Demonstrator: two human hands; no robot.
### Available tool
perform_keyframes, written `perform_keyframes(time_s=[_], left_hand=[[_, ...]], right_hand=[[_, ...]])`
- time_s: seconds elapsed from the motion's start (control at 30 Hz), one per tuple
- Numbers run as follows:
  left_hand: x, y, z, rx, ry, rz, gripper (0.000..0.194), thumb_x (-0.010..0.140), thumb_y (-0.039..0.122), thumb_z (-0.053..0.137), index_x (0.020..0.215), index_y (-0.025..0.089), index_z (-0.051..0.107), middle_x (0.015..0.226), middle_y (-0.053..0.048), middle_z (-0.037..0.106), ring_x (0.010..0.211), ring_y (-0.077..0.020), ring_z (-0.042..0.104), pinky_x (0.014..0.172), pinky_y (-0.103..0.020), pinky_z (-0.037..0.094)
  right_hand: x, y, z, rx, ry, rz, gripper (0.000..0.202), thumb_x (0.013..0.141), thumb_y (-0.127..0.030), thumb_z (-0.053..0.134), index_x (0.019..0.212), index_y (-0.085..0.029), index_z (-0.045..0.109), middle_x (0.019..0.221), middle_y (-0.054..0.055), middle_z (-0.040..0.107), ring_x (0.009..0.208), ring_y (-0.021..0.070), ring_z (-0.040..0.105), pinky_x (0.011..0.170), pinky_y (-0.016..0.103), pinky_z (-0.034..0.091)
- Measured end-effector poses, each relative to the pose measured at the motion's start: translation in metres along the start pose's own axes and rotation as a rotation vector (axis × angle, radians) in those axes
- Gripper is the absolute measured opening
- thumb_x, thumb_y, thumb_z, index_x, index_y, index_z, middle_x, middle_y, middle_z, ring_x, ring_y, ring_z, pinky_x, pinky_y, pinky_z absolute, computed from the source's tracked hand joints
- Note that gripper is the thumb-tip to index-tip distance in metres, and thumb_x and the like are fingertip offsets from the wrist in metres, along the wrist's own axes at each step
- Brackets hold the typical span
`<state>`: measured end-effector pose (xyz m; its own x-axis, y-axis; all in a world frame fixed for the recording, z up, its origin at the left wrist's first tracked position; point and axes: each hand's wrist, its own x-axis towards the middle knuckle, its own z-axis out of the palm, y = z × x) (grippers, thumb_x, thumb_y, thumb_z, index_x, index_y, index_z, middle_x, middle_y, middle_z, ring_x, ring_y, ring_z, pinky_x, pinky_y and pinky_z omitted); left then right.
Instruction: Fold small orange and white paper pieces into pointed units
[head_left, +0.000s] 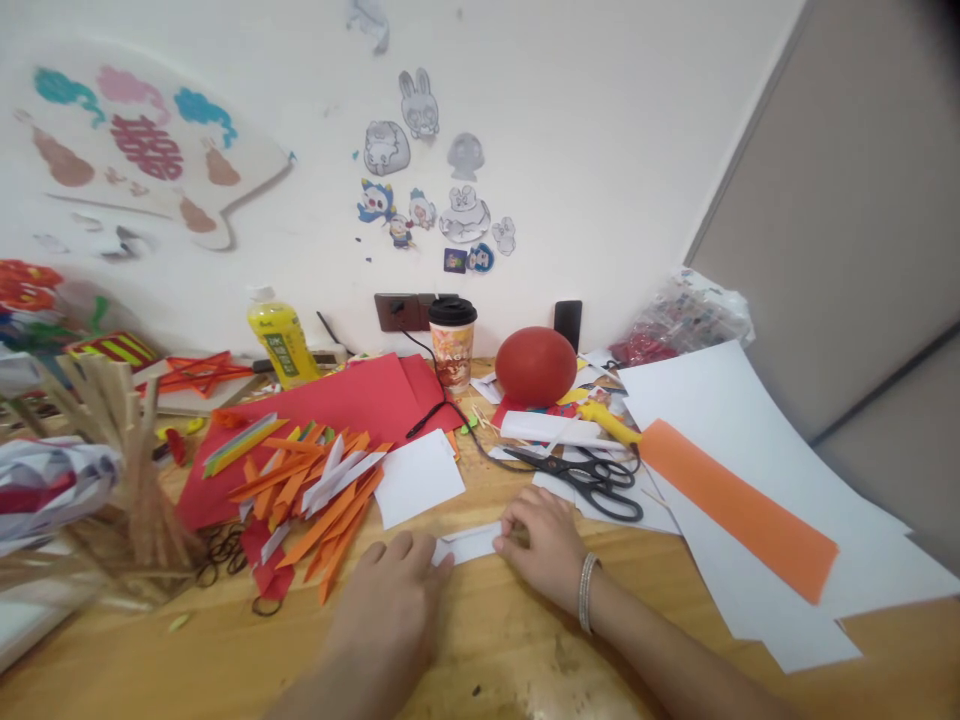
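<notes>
A narrow folded piece of white paper (471, 543) lies on the wooden table between my hands. My left hand (401, 590) grips its left end, fingers curled and thumb along the edge. At the right end, my right hand (544, 545), with a silver bracelet at the wrist, pinches the paper between thumb and fingers. Just beyond sits a flat white paper square (420, 478). Black-handled scissors (592, 478) rest behind my right hand. To the left is a heap of folded orange paper strips (330, 500) with a few white ones.
A drink cup (452, 345), a yellow bottle (283, 338) and a red balloon (536, 366) stand along the wall. Large white sheets (720, 540) with an orange strip (742, 510) cover the right side. Wooden sticks (142, 470) stand at left. A black cable (439, 395) crosses red paper.
</notes>
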<state>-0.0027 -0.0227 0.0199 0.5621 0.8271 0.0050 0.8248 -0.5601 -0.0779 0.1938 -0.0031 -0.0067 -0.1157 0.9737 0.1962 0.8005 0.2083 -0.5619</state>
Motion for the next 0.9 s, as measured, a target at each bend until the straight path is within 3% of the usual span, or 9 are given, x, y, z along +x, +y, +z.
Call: perform_keyframes(time_s=[0.2,0.33,0.43,0.5,0.7,0.8,0.9], left_hand=[[-0.001,-0.010,-0.005,-0.047,0.069,0.094,0.026,0.086,0.015,0.042,0.094,0.023,0.066,0.091,-0.006,0.062,0.082,-0.0223,0.057,0.069,-0.036,0.046],[0.006,-0.019,0.019,-0.132,0.324,0.202,0.030,0.091,0.016,0.035,0.110,0.018,0.058,0.108,-0.009,0.062,0.094,-0.0202,0.058,0.079,-0.035,0.050],[0.010,-0.023,0.034,-0.160,0.438,0.336,0.029,0.094,0.017,0.032,0.106,0.017,0.058,0.102,-0.008,0.065,0.095,-0.0184,0.059,0.081,-0.032,0.051],[0.011,-0.023,0.034,-0.142,0.474,0.402,0.028,0.095,0.017,0.031,0.104,0.016,0.058,0.095,-0.008,0.066,0.091,-0.0179,0.059,0.080,-0.032,0.051],[0.008,-0.013,0.015,-0.061,0.343,0.376,0.026,0.095,0.013,0.031,0.099,0.015,0.057,0.086,-0.007,0.065,0.083,-0.0184,0.057,0.076,-0.031,0.050],[0.007,-0.009,0.014,-0.076,0.266,0.349,0.024,0.092,0.008,0.035,0.095,0.016,0.058,0.086,-0.007,0.064,0.081,-0.0184,0.057,0.075,-0.030,0.048],[0.009,-0.007,0.015,-0.179,0.219,0.239,0.024,0.091,0.008,0.035,0.089,0.017,0.057,0.082,-0.004,0.062,0.075,-0.0159,0.057,0.069,-0.026,0.047]], right_hand=[[-0.002,0.004,-0.008,0.017,-0.024,-0.053,0.012,0.071,-0.011,0.063,0.077,-0.020,0.059,0.080,-0.001,0.058,0.082,0.0165,0.050,0.072,0.028,0.032],[-0.002,0.009,-0.008,-0.065,0.000,-0.388,0.019,0.078,-0.011,0.059,0.094,-0.021,0.060,0.092,0.002,0.060,0.085,0.0172,0.048,0.073,0.030,0.034],[0.001,0.011,-0.005,-0.225,0.034,-0.600,0.005,0.084,-0.021,0.058,0.085,-0.020,0.062,0.084,0.002,0.062,0.079,0.0175,0.047,0.070,0.032,0.033],[0.003,0.011,-0.004,-0.314,0.070,-0.692,0.008,0.085,-0.023,0.057,0.080,-0.019,0.061,0.078,0.002,0.061,0.075,0.0171,0.046,0.067,0.032,0.031],[-0.002,0.004,-0.006,-0.482,0.103,-0.787,0.020,0.089,-0.015,0.047,0.073,-0.016,0.059,0.069,0.003,0.057,0.066,0.0169,0.042,0.061,0.033,0.028],[-0.004,0.002,-0.007,-0.464,0.088,-0.775,0.020,0.092,-0.020,0.044,0.082,-0.016,0.061,0.073,0.005,0.059,0.068,0.0182,0.043,0.060,0.033,0.028],[-0.004,0.004,-0.004,-0.452,0.086,-0.772,0.020,0.092,-0.015,0.040,0.090,-0.016,0.060,0.074,0.006,0.058,0.069,0.0184,0.044,0.060,0.032,0.029]])
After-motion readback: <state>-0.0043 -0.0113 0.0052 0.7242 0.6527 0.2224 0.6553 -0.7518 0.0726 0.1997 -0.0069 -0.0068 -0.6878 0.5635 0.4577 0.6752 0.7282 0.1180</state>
